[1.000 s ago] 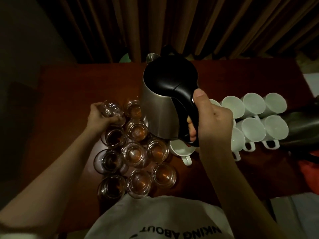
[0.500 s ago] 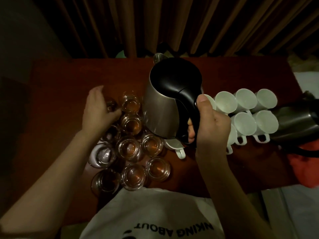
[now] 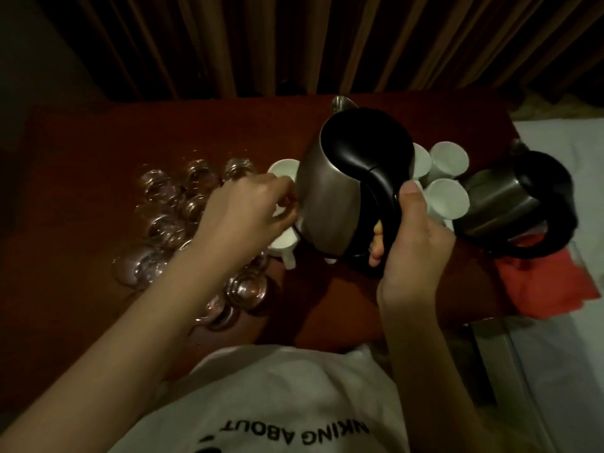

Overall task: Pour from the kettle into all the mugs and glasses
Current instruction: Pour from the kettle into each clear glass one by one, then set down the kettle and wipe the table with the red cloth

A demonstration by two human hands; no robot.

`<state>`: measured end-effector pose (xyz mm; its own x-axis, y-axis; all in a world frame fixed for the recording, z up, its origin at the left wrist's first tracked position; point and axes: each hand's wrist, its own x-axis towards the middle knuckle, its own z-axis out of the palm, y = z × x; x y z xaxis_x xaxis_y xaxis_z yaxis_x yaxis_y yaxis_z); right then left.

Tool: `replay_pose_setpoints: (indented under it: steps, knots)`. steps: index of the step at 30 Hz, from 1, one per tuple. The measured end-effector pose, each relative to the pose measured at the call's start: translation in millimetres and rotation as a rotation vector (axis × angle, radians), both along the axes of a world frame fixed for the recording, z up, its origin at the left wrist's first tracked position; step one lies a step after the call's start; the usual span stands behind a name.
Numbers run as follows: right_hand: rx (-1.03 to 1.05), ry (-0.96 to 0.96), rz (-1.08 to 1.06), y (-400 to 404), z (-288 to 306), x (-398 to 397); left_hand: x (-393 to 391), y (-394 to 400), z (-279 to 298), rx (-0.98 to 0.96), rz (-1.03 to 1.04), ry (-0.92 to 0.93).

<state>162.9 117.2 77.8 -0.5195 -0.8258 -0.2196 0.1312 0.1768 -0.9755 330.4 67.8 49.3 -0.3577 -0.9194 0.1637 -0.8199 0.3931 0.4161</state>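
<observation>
Gripped kettle (image 3: 340, 191) handle with right hand (image 3: 415, 243). Left hand (image 3: 251, 214) pinched white mug (image 3: 284, 238), half hidden at kettle's 8 o'clock. Read "KING ABOUT" on shirt (image 3: 277, 403), cut off.

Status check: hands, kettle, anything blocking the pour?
Right hand grips kettle by its handle, held above the table. Left hand curled on a white mug beside the kettle. Glasses clustered left; second kettle lying right, clear of the pour.
</observation>
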Motion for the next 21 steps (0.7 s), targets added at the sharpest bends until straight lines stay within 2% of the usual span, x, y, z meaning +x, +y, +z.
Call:
replay_pose_setpoints:
  steps: [5,9,15,21]
  knots:
    - [-0.032,-0.053,-0.066,27.0,14.1,-75.8,-78.6,8.9,13.2,0.018,-0.056,-0.080]
    - [-0.079,-0.031,-0.041,34.9,32.2,-154.9,-158.6,4.9,35.1,-0.045,0.004,-0.147]
    - [-0.172,0.040,0.023,21.8,69.0,-275.2,-279.7,-7.3,68.2,-0.168,0.079,-0.090]
    - [-0.245,0.095,-0.015,2.2,89.4,-365.9,-373.3,-33.5,84.2,-0.185,0.063,-0.031]
